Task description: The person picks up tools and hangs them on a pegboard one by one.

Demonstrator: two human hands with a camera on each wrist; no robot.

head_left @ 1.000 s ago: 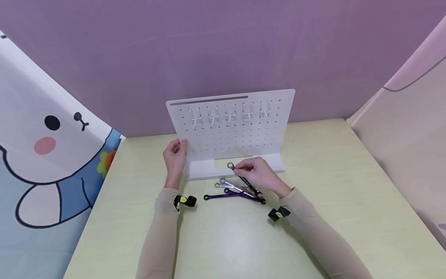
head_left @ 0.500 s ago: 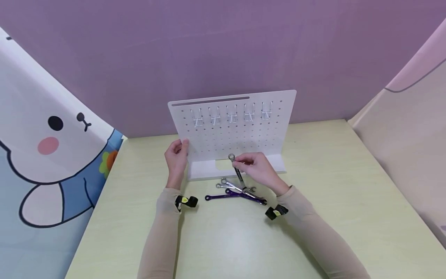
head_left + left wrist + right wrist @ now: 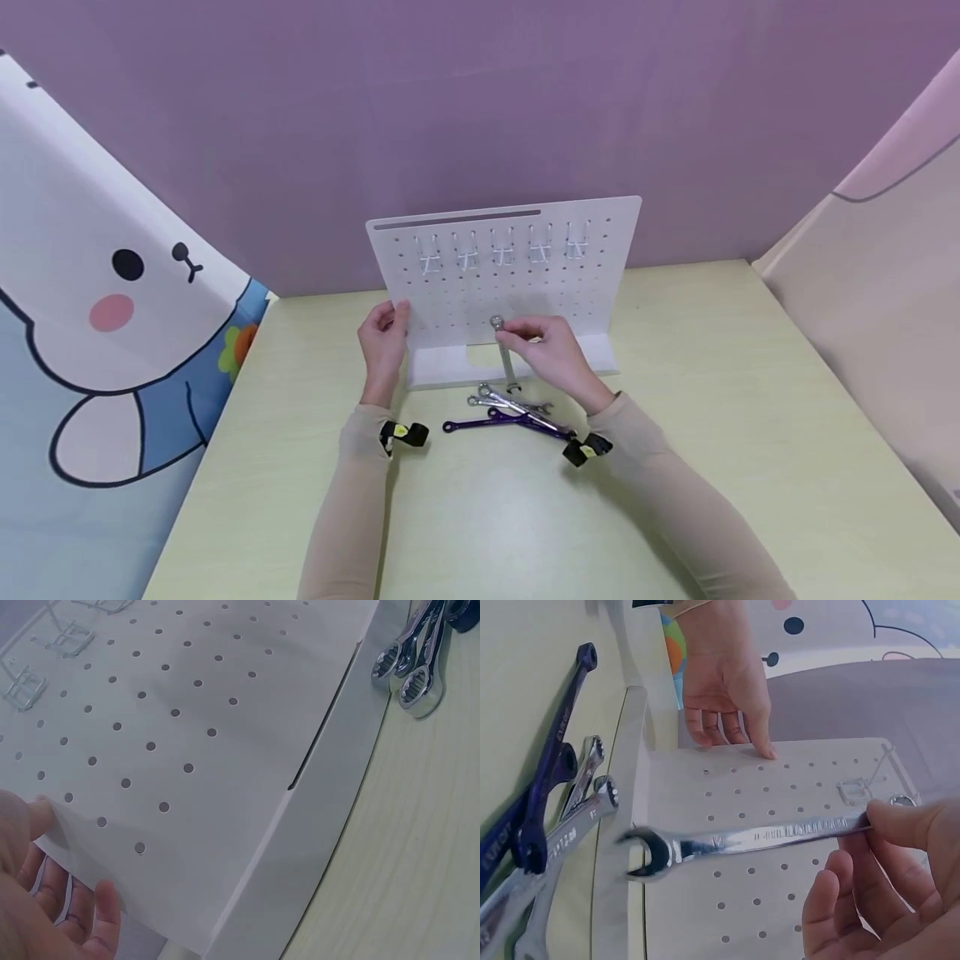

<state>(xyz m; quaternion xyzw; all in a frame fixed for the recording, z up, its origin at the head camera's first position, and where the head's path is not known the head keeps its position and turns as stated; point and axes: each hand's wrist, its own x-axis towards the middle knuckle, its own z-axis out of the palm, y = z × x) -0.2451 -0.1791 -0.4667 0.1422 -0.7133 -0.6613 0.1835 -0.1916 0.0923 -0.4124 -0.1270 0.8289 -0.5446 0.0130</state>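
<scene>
My right hand (image 3: 551, 354) pinches a silver combination wrench (image 3: 506, 360) near its ring end, between thumb and fingers. In the right wrist view the wrench (image 3: 772, 834) spans in front of the board, its open-jaw end pointing away from the hand. A white pegboard (image 3: 435, 363) stands upright on the table, with a row of several wire hooks (image 3: 502, 250) near its top. At its left edge, my left hand (image 3: 385, 346) holds the board, thumb on the front face and fingers behind. Purple wrenches (image 3: 476, 423) and silver wrenches (image 3: 517, 402) lie crossed in a pile before the board.
The pale wooden table (image 3: 495, 525) reaches to a purple cloth wall (image 3: 480, 100) behind the board. A cartoon-printed cloth (image 3: 97, 367) hangs on the left, a pale one (image 3: 885, 292) on the right. Black straps (image 3: 403, 433) sit at both wrists.
My right hand has lifted the silver wrench up from the pile toward the pegboard, turning it from slanted to nearly upright. The left hand has stayed at the board's edge.
</scene>
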